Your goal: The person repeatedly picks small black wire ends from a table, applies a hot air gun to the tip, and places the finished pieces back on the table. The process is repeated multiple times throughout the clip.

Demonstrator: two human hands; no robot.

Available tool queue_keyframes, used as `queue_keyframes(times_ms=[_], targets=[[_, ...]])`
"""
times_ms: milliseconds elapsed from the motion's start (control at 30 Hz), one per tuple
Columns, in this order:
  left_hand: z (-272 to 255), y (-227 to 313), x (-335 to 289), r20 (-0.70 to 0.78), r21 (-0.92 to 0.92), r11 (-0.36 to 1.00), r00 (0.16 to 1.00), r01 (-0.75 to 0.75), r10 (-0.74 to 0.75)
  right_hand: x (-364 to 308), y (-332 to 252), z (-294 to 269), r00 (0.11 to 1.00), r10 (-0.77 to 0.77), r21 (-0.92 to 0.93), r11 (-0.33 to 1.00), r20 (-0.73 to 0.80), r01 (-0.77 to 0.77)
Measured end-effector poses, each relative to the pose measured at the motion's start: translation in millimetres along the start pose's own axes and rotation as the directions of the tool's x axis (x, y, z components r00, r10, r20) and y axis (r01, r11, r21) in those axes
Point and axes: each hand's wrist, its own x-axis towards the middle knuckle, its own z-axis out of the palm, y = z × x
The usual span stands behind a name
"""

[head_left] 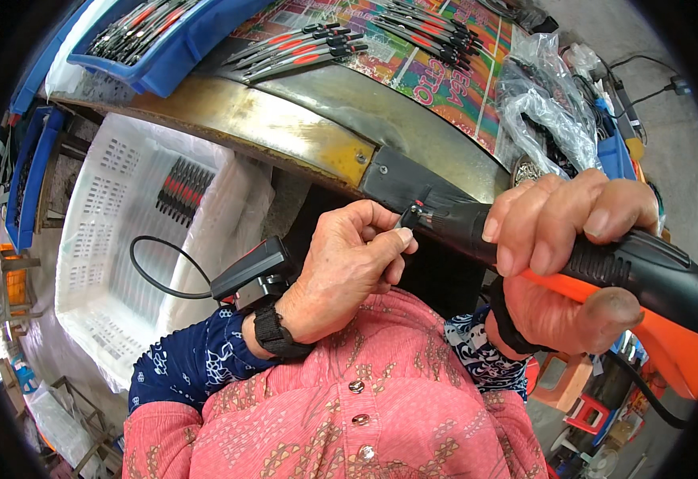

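My right hand [568, 255] wraps round a black and orange power tool [652, 275], which looks like an electric screwdriver. Its dark nose narrows to the left, with a small metal tip by my left fingertips. With thumb and forefinger, my left hand [357, 247] pinches a small black part [407, 218] right at that tip; most of the part is hidden by the fingers. Just beyond, a black fixture [401, 177] is screwed to the metal table edge [309, 136]. My left wrist carries a strap with a black box-shaped device [253, 267] and a looped cable.
On the patterned table cover lie a near bundle of grey, black and red pieces [297, 52] and a farther bundle [433, 32]. A blue tray [161, 68] holds more. Below left stands a white plastic crate [105, 263] with similar pieces. Clear plastic bags [544, 96] lie at the right.
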Motion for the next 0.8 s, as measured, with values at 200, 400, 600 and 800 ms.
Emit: queue_keyframes(times_ms=[200,400,600,800], targets=[[2.1,0.4,0.2,-0.017,0.017,1.000,1.000,-0.009,0.009,1.7,0.9,1.6,1.000,-0.024,0.028,0.999,0.002,0.024],[3.5,1.6,-1.3,-0.021,-0.014,1.000,1.000,0.021,-0.021,3.2,-3.8,6.2,0.997,0.075,-0.059,0.996,0.002,-0.075],[3.7,-0.7,0.4,-0.035,-0.044,0.999,0.999,0.011,-0.013,6.5,-3.5,5.6,0.997,0.077,-0.046,0.996,-0.031,-0.079],[4.9,-0.2,-0.7,-0.039,-0.035,0.999,0.999,0.006,-0.008,6.5,-3.7,6.6,0.995,0.097,-0.004,0.995,-0.038,-0.097]])
